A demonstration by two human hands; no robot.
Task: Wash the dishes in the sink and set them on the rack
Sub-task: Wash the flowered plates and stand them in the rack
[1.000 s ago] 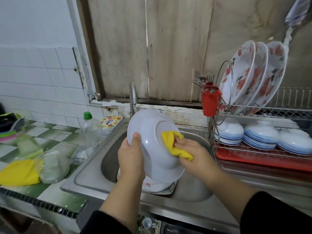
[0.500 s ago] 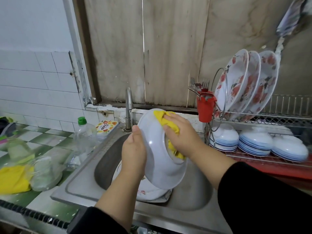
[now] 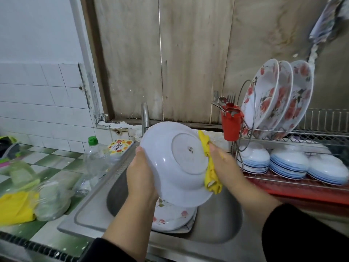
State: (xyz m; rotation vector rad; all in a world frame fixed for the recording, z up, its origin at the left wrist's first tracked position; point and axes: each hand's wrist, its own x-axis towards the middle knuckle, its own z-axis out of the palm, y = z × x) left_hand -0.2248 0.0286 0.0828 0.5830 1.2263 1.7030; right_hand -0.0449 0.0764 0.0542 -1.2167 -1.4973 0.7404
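Left hand (image 3: 140, 173) grips plate (image 3: 168, 161); inner face hidden.

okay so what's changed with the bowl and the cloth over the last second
The right hand has carried the yellow cloth from the bowl's underside up over its top rim, then down its right edge. The bowl has turned, so its base faces the camera again. The left hand keeps its grip on the left rim. The plates in the sink and the rack look unchanged.
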